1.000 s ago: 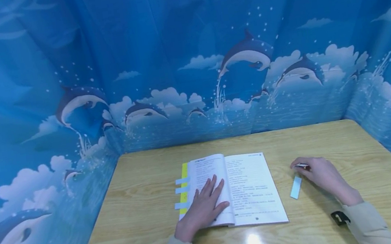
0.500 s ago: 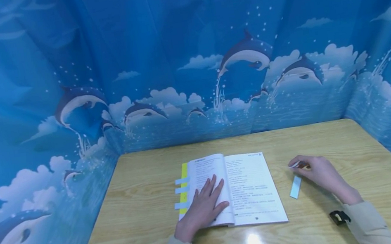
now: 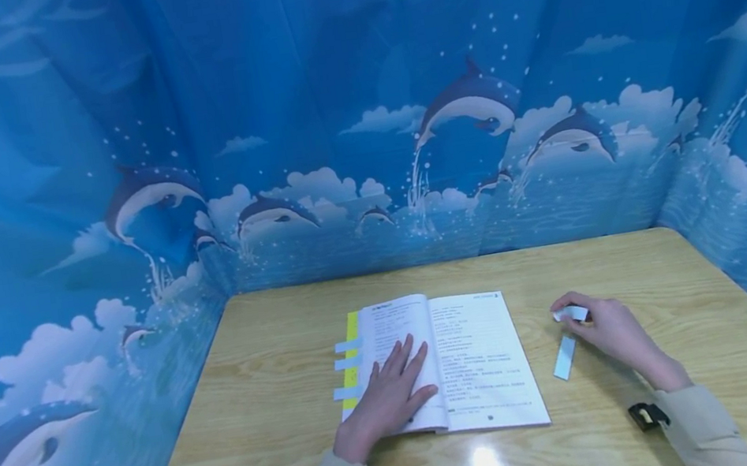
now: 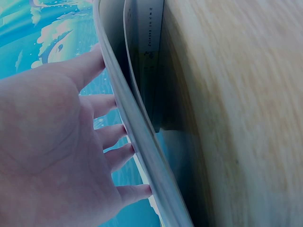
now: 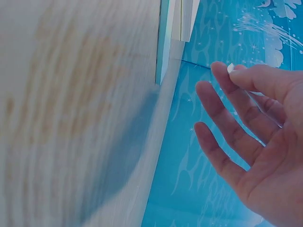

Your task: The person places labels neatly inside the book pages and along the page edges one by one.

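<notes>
An open book (image 3: 485,361) lies on the wooden table, with printed text on both pages. My left hand (image 3: 392,393) rests on its left page, fingers spread and straight; the left wrist view shows those fingertips touching the page side. Between thumb and finger, my right hand (image 3: 613,331) pinches a small pale-blue sticky note strip (image 3: 577,313), slightly bent. Just below that hand a pad of pale-blue sticky notes (image 3: 565,358) lies on the table, right of the book. In the right wrist view only a small white bit of the strip shows at the fingertips.
Several pale-blue tabs (image 3: 345,363) stick out from the book's left edge, over a yellow strip (image 3: 352,323). The wooden table (image 3: 276,358) reaches back to a blue dolphin-print curtain (image 3: 328,112), which also runs along both sides.
My right hand has lifted slightly, and the pinched strip has turned so more of its pale-blue face shows. The left hand and book stay in place.
</notes>
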The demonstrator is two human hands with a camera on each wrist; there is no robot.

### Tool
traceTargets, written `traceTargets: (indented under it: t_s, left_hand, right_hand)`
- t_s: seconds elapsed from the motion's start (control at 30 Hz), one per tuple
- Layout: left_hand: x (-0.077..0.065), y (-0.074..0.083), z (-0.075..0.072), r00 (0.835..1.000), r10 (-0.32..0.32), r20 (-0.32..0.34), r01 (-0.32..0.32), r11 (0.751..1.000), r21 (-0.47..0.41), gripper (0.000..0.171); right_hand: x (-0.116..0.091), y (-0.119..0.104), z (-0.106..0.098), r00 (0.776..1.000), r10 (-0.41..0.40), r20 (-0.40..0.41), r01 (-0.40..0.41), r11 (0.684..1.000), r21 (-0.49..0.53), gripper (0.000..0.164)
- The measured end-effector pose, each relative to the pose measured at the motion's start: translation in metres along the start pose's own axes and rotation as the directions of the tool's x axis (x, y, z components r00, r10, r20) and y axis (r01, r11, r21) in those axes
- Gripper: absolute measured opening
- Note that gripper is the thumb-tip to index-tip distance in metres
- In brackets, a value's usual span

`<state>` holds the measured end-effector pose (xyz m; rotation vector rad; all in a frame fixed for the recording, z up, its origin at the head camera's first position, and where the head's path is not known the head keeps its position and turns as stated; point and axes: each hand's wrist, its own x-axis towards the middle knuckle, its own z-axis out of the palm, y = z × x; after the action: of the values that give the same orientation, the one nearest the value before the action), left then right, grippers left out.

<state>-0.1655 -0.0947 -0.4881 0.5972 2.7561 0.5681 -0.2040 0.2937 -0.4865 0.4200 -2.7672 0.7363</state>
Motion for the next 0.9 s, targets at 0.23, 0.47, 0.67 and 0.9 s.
traceTargets:
  t_s: [0.23,0.47,0.67,0.9]
  left_hand:
    - [0.000,0.000,0.000,1.000,-0.009,0.006,0.009,1.000,-0.015,0.067]
    - [0.000,0.001,0.000,1.000,-0.003,0.001,0.003,1.000,-0.008,0.067]
    - [0.000,0.001,0.000,1.000,0.002,0.001,-0.002,1.000,-0.005,0.066]
    - [0.000,0.000,0.001,1.000,-0.001,0.004,0.001,1.000,-0.007,0.067]
  right_hand:
    - [0.001,-0.004,-0.001,1.000,0.029,0.005,-0.029,1.000,0.010,0.018]
    - [0.001,-0.007,-0.001,0.998,0.063,0.009,-0.063,0.998,0.024,0.014]
    - [0.002,-0.009,-0.001,0.996,0.087,-0.023,-0.085,0.995,0.057,0.008]
    - [0.001,-0.013,0.001,0.989,0.104,-0.109,-0.093,0.990,0.108,0.010]
